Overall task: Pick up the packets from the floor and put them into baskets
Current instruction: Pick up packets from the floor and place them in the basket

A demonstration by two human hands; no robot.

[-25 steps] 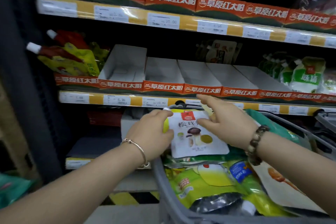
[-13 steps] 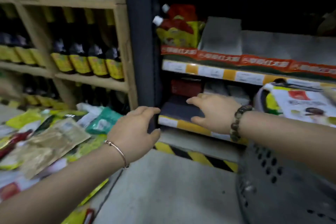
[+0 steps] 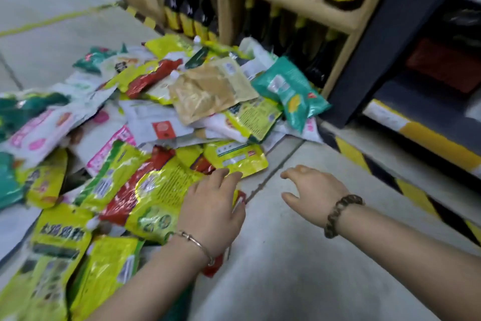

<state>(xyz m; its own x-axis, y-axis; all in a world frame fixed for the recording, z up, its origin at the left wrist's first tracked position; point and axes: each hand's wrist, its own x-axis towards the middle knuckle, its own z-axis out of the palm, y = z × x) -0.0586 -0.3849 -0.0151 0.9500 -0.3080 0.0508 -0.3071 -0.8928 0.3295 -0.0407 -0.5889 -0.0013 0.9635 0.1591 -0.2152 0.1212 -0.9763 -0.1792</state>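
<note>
While the right hand (image 3: 312, 194) hangs loose over bare floor (image 3: 286, 281), the left hand (image 3: 213, 207), fingers straight, is right above a yellow packet (image 3: 166, 190), holding nothing.

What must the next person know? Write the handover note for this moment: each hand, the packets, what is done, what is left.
Left hand: open, palm down over a yellow-green packet at the near side; contact unclear, nothing gripped.
Right hand: open, above the bare floor, holding nothing.
Packets: a big mixed pile on the floor beside the bottle shelf.
Done: cannot tell; no basket in view.
Left: grip the yellow-green packet, carry it to a basket, then repeat for the pile.
</note>
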